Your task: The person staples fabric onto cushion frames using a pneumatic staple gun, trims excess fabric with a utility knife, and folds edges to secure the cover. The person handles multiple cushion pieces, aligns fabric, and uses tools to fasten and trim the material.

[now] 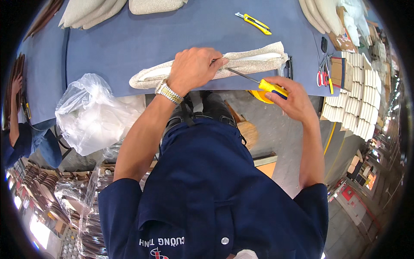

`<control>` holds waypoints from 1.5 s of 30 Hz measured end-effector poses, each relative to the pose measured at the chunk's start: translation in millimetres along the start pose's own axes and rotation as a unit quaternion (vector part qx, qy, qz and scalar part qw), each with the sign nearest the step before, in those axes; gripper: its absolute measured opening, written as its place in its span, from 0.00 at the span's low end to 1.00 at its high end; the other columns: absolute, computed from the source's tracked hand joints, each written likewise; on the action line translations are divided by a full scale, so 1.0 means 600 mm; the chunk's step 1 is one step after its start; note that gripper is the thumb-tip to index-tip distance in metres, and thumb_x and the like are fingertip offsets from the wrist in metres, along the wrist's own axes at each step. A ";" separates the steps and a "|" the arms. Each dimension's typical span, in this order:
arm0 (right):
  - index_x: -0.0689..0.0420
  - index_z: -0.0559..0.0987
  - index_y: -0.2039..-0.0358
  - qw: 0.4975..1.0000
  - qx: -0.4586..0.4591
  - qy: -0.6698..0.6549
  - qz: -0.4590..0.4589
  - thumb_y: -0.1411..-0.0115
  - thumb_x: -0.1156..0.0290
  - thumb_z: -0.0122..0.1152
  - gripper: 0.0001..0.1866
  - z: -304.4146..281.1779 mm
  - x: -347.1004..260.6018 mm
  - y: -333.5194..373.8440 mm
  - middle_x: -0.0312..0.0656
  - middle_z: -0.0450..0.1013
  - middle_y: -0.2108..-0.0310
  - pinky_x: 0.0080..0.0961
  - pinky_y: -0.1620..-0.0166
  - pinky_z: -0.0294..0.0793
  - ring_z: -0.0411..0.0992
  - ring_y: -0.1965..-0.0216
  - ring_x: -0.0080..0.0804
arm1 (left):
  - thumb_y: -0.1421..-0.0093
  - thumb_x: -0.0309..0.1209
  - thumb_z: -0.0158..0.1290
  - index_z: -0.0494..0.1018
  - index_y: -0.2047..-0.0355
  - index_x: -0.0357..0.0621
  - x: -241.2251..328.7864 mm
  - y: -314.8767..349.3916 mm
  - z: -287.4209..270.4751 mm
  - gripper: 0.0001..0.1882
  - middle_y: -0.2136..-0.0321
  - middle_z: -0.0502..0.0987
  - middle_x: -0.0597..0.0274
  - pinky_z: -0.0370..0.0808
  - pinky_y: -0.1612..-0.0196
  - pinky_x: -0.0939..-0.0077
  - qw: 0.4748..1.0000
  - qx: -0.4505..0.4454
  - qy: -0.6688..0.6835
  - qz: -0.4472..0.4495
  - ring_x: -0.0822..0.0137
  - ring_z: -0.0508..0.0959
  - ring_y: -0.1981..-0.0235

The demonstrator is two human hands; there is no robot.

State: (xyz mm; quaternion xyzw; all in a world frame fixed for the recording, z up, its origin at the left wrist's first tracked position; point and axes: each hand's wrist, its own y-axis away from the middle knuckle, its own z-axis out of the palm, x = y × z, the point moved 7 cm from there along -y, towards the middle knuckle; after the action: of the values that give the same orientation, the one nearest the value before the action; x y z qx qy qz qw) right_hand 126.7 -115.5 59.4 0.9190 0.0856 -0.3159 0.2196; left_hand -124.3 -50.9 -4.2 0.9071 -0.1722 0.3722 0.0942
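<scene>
A long, narrow cushion (254, 65) in beige nubby fabric lies across the near edge of the blue table, its cover parted along the top over a white filling. My left hand (193, 68), with a metal watch on the wrist, is closed on the cushion's fabric near its middle, thumb and fingers pinching the edge. In my right hand (294, 98) is a screwdriver (272, 88) with a yellow and dark blue handle. Its thin shaft points left, and the tip meets the cushion just right of my left thumb; whether it goes inside I cannot tell.
Farther back on the table (151, 39) lies a yellow utility knife (256, 24). Beige padded pieces (95, 13) sit along the far edge. Red-handled scissors (320, 77) are at the right end. A clear plastic bag (92, 113) hangs at the left; a co-worker's arm (15, 101) shows beyond.
</scene>
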 end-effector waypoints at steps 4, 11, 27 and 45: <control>0.51 0.82 0.44 0.995 -0.039 0.073 -0.051 0.37 0.63 0.71 0.21 -0.027 -0.021 -0.028 0.45 0.81 0.55 0.35 0.51 0.78 0.80 0.55 0.44 | 0.34 0.51 0.60 0.88 0.63 0.49 -0.005 -0.001 0.005 0.20 0.72 0.86 0.58 0.77 0.69 0.60 1.000 0.002 0.009 -0.006 0.53 0.84 0.72; 0.51 0.82 0.42 0.965 -0.086 0.228 -0.099 0.37 0.62 0.69 0.22 -0.066 -0.065 -0.067 0.45 0.77 0.63 0.38 0.58 0.75 0.76 0.62 0.46 | 0.35 0.50 0.61 0.88 0.64 0.49 -0.004 -0.011 -0.007 0.18 0.72 0.86 0.58 0.78 0.69 0.59 1.000 0.014 0.010 -0.026 0.51 0.83 0.72; 0.43 0.81 0.41 0.954 -0.063 0.183 -0.230 0.36 0.57 0.67 0.22 -0.065 -0.008 -0.115 0.37 0.77 0.61 0.37 0.56 0.78 0.78 0.59 0.41 | 0.35 0.53 0.61 0.88 0.65 0.51 -0.020 -0.025 -0.008 0.19 0.70 0.87 0.63 0.80 0.66 0.60 0.998 0.030 -0.005 -0.047 0.54 0.85 0.69; 0.45 0.82 0.43 0.952 -0.031 0.182 -0.246 0.35 0.56 0.67 0.21 -0.065 -0.008 -0.114 0.37 0.75 0.64 0.38 0.60 0.79 0.77 0.64 0.41 | 0.36 0.50 0.64 0.88 0.66 0.46 -0.019 -0.028 -0.010 0.19 0.72 0.87 0.62 0.78 0.67 0.66 0.997 0.030 -0.008 -0.068 0.61 0.84 0.72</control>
State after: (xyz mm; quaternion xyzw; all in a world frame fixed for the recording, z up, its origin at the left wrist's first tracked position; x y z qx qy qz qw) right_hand 123.8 -36.9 66.1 0.9040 0.3572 -0.1852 0.1443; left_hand -129.3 -31.0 -9.0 0.9220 -0.1001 0.3627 0.0909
